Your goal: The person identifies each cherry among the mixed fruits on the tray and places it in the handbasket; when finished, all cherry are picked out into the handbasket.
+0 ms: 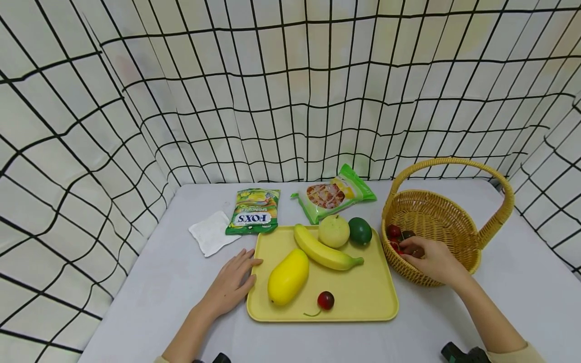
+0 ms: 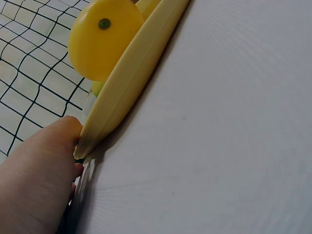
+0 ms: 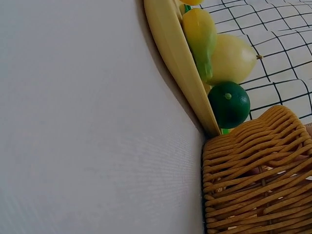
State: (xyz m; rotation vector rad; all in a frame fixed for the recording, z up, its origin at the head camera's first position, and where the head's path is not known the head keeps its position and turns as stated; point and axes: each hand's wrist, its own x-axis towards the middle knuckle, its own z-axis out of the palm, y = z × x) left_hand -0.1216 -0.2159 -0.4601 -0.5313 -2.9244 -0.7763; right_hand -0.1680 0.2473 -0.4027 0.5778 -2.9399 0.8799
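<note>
My left hand point(image 1: 230, 283) rests at the left edge of a yellow tray point(image 1: 363, 297), its fingers spread and touching the rim. On the tray lie a yellow mango point(image 1: 288, 277), a banana point(image 1: 324, 251), a pale green round fruit point(image 1: 333, 231), a dark green fruit point(image 1: 360, 231) and a red cherry point(image 1: 326, 300) with a stem. Inside the wicker basket point(image 1: 436, 217) my right hand point(image 1: 431, 257) reaches down, fingers bent among several cherries point(image 1: 393, 232) at the left wall. Whether it pinches one is unclear; the wicker mostly hides this hand in the right wrist view.
Behind the tray lie a green Fox's candy bag point(image 1: 254, 212) and another green snack packet point(image 1: 336, 194). A white tissue point(image 1: 214, 233) is at the left. The basket's tall handle point(image 1: 454, 161) arches above it. Black-lined white curtain walls point(image 1: 272, 101) enclose the table.
</note>
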